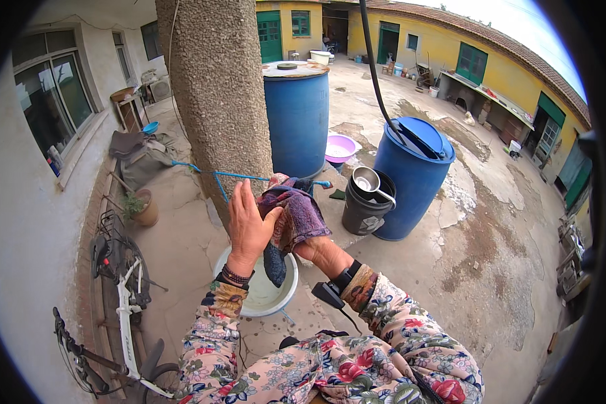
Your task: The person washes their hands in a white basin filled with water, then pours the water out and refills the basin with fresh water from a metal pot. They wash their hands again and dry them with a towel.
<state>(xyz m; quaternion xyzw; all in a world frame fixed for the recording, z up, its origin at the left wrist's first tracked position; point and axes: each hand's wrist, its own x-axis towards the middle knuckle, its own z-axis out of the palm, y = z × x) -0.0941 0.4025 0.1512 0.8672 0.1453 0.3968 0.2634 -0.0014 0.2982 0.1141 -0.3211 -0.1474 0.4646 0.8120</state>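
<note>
A purple and reddish patterned towel (303, 212) drapes over the end of a blue metal bar (242, 175) in front of a pebble-dashed pillar. My left hand (250, 217) is beside its left edge, palm flat and fingers raised, with the thumb against the fabric. Under the towel's lower right edge is my right hand (318, 251); the cloth covers its fingers, so their grip cannot be seen. A dark blue piece of cloth (274, 265) hangs lower, over a white basin (252, 310) on a blue stand.
The pillar (222, 91) rises just ahead. To its right stand a tall blue barrel (298, 121), a second blue barrel (409, 177) with a black hose, and a black bucket (356, 212) with a metal ladle (366, 179). A bicycle (126, 318) lies along the left wall.
</note>
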